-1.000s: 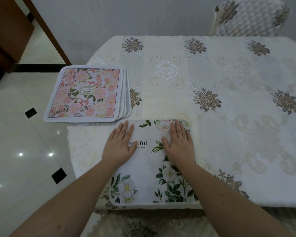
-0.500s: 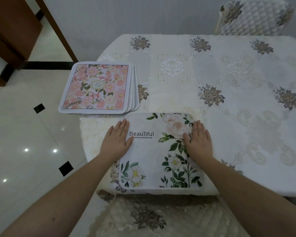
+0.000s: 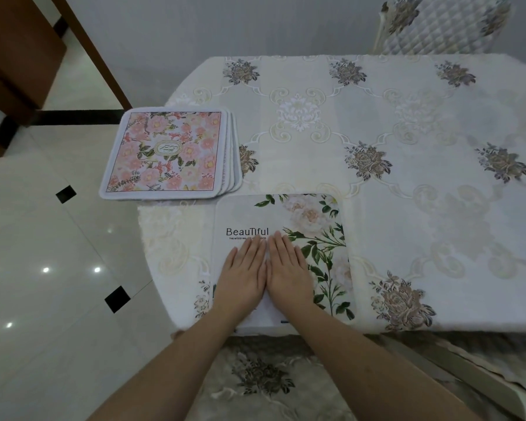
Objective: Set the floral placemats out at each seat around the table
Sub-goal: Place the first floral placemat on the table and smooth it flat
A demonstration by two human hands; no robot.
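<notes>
Two flat hands, left hand (image 3: 244, 276), right hand (image 3: 287, 273), press rounded-corner, seemingly fabric placemat (image 3: 310, 217).

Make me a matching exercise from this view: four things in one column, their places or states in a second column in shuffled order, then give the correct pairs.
Things:
1. white placemat
2. stack of pink placemats
3. chair
4. hands: left hand, right hand

Places or states:
A. at the table's far side
B. flat, side by side, fingers straight
C. at the table's left edge, overhanging it
D. at the near edge, under both palms

Pairs: 1-D, 2-C, 3-A, 4-B
</notes>
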